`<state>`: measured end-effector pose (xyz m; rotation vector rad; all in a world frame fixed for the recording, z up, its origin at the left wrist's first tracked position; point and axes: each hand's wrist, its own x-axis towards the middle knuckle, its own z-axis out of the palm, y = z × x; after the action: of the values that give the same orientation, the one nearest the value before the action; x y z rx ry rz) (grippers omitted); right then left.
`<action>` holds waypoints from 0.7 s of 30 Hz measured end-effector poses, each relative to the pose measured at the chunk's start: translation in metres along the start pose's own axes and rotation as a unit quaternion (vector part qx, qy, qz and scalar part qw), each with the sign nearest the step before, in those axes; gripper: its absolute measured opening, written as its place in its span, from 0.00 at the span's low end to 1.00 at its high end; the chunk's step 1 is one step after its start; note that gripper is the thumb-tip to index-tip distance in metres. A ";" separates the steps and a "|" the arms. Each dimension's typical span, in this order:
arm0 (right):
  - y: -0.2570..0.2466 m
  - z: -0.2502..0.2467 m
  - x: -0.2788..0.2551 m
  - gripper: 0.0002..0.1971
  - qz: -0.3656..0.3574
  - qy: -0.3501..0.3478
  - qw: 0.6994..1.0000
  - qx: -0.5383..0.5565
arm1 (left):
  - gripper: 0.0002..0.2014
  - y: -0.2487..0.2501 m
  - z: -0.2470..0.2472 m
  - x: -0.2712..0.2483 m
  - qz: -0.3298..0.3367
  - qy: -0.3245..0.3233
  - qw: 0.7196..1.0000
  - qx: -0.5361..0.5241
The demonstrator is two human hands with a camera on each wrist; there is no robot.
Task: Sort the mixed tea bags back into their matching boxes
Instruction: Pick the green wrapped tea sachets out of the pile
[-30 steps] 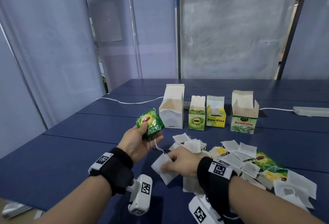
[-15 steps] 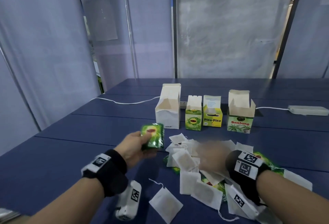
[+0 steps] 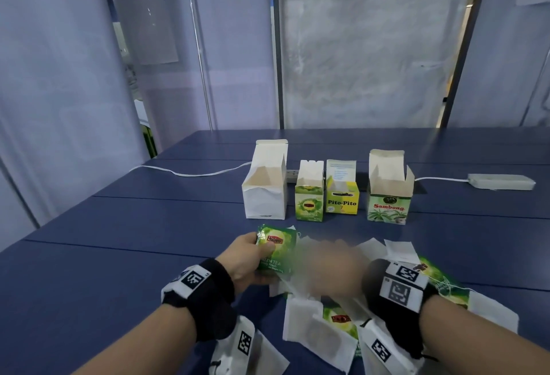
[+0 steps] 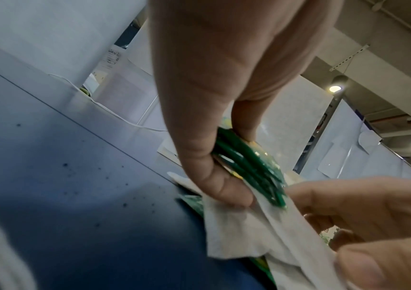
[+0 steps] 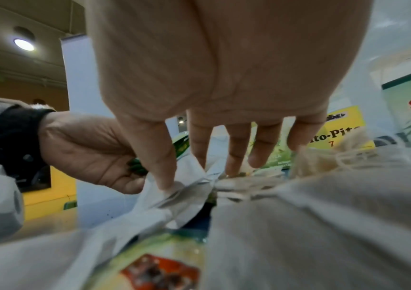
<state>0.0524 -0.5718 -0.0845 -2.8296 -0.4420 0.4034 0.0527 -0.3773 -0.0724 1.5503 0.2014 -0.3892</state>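
Note:
My left hand (image 3: 259, 251) grips a small stack of green tea sachets (image 3: 276, 251) just above the near left edge of the tea bag pile (image 3: 398, 251); the stack's edges show between thumb and fingers (image 4: 249, 168). My right hand (image 3: 309, 258), blurred, reaches down beside it, and thumb and forefinger pinch a crumpled white tea bag (image 5: 194, 182). Four open boxes stand in a row beyond: a plain white box (image 3: 265, 193), a green tea box (image 3: 309, 202), a yellow Pito-Pito box (image 3: 342, 199) and a Sambong box (image 3: 388, 199).
More green sachets (image 3: 340, 316) lie under white bags in the pile. One loose white bag (image 3: 268, 354) lies near my left wrist. A white cable (image 3: 190, 172) and a power strip (image 3: 501, 181) lie behind the boxes. The blue table (image 3: 119, 240) ends at the left.
My right hand dropped a white bag at the near left, swept over the pile and now sits beside my left hand. My left hand lowered the green sachets toward the pile.

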 end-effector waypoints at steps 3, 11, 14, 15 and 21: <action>-0.001 -0.005 -0.004 0.27 -0.016 -0.009 0.998 0.052 | 0.10 -0.002 -0.011 -0.002 0.021 0.011 1.000 0.018; 0.017 -0.019 -0.008 0.36 0.088 -0.053 0.995 -0.015 | 0.09 0.010 -0.046 -0.013 0.016 -0.034 0.984 0.172; 0.013 -0.018 -0.006 0.31 0.082 -0.057 0.994 -0.041 | 0.08 0.013 -0.050 -0.011 0.043 -0.019 0.965 0.260; 0.012 -0.017 -0.005 0.29 0.079 -0.055 0.995 -0.035 | 0.09 0.013 -0.051 -0.009 0.053 -0.016 0.965 0.257; 0.010 -0.015 0.000 0.38 0.094 -0.037 0.993 0.055 | 0.11 0.012 -0.047 -0.002 0.076 -0.055 0.980 0.175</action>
<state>0.0593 -0.5843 -0.0736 -2.7633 -0.1602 0.5534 0.0602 -0.3303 -0.0617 1.8706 -0.0761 -0.4027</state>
